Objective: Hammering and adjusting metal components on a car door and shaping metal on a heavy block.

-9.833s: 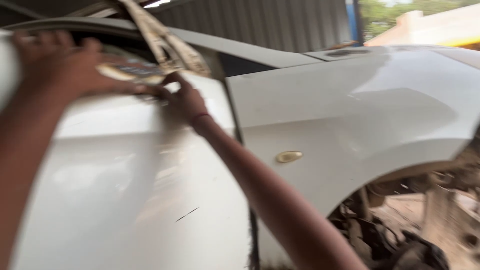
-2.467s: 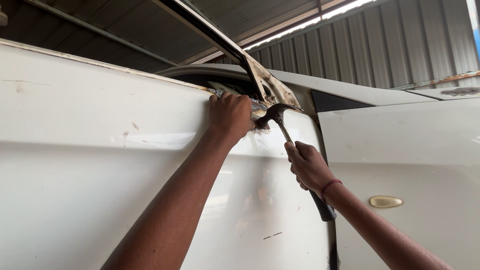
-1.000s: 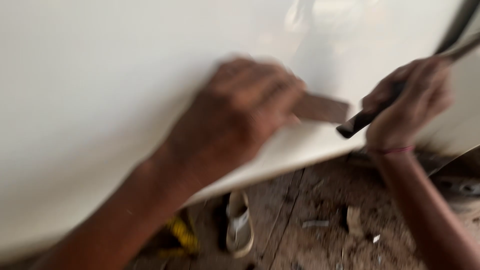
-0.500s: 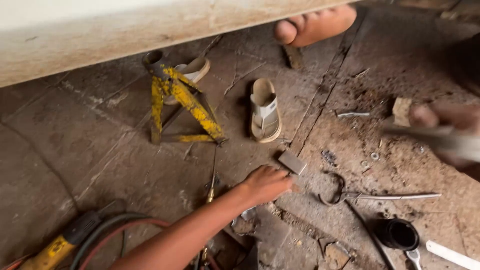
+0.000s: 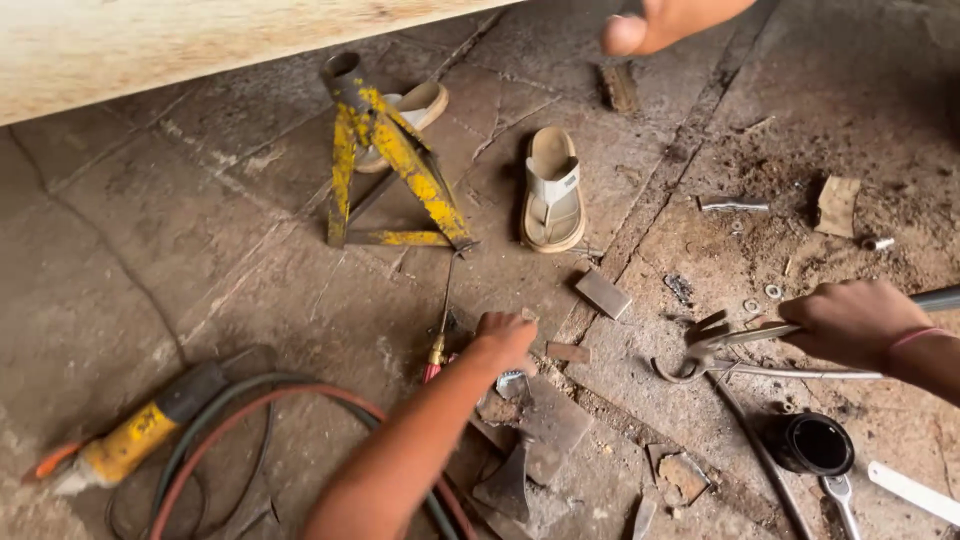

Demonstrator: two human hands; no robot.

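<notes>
The screwdriver (image 5: 440, 330), thin-shafted with a red grip, lies on the dusty stone floor (image 5: 180, 250) just left of your left hand (image 5: 503, 338), its shaft running up toward the yellow jack stand (image 5: 385, 160). Your left hand is curled, knuckles up, reaching down to the floor among metal scraps (image 5: 540, 425); whether its fingers pinch anything you cannot tell. Your left forearm comes in from the bottom edge. Your right hand (image 5: 855, 320) is closed around a long metal tool (image 5: 775, 333), held low and nearly level over the floor, its tip pointing left. Just beyond that tip lies a small flat metal block (image 5: 603, 294). A pale sandal (image 5: 553, 190) rests beside the jack stand. A black cup (image 5: 815, 445) stands below your right hand. A yellow grinder (image 5: 130, 440) with hoses lies at lower left.
</notes>
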